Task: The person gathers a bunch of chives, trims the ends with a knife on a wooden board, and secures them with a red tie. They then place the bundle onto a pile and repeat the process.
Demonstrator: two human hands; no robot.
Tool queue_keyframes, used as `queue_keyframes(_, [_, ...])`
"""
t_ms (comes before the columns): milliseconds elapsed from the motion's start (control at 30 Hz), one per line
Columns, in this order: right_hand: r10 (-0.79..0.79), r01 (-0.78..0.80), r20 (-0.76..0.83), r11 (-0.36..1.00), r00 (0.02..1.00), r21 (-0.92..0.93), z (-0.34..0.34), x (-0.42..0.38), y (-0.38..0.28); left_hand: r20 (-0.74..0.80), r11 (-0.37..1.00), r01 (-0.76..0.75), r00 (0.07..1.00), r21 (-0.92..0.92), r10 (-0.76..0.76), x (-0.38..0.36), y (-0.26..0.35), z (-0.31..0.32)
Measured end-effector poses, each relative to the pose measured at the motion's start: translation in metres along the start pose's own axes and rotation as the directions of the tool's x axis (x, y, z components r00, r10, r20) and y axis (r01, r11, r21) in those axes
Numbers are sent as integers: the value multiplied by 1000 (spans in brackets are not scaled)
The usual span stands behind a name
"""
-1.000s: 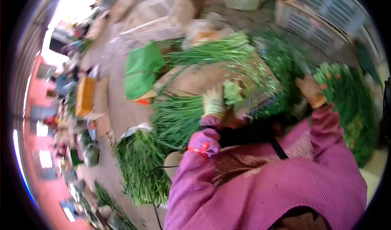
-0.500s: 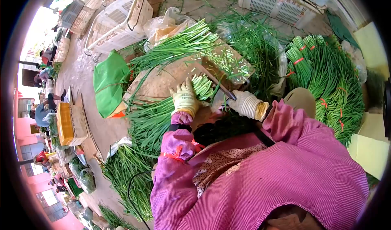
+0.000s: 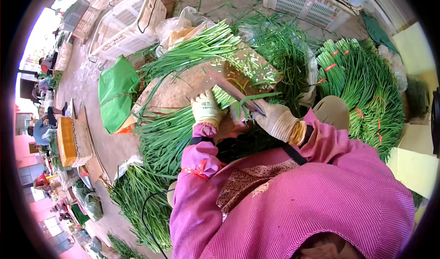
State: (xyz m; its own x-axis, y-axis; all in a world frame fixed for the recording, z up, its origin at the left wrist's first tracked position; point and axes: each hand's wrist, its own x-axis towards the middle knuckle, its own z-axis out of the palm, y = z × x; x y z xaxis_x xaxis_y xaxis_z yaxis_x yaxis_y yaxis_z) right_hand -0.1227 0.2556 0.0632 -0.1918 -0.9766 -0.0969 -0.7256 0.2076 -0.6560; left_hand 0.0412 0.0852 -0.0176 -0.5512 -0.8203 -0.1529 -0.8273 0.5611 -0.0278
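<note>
My left hand (image 3: 207, 110), in a whitish work glove, is closed over a bunch of long green chives (image 3: 167, 133). The cut pale ends show to the right of its fingers, and the leaves trail off to the left. My right hand (image 3: 277, 122), gloved too, grips the handle of a long knife (image 3: 231, 87). Its blade slants up and left over the board, close to the stalk ends. One flat green leaf (image 3: 263, 96) lies across the blade near the handle. Under the hands is a worn wooden board (image 3: 176, 91).
Loose chives (image 3: 197, 48) and short cut pieces (image 3: 256, 71) lie on the board's far part. Bundles tied with red bands (image 3: 362, 89) stand at right. A green bag (image 3: 118, 94), white crates (image 3: 130, 23) and a leaf heap (image 3: 279, 43) surround the board. People sit far left.
The knife and my right hand have turned, with the blade now over the stalk ends. A leaf now crosses the blade. My left hand keeps its hold, and the view has shifted slightly.
</note>
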Motion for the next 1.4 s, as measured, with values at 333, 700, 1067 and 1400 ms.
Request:
queue_keyframes(333, [85, -84, 71, 996, 994, -12, 19, 4, 8, -25, 1000, 16, 1000, -27, -17, 1, -1, 3])
queue_keyframes(700, [88, -88, 139, 996, 986, -7, 13, 24, 3, -21, 1000, -8, 1000, -2, 8, 3, -2, 4])
queue_keyframes(1067, [203, -209, 235, 978, 950, -3, 48, 76, 5, 67, 1000, 27, 997, 12, -28, 8, 2, -7])
queue_keyframes(1400, [209, -227, 108, 955, 972, 191, 60, 112, 20, -36, 1000, 21, 999, 17, -20, -1, 5, 6])
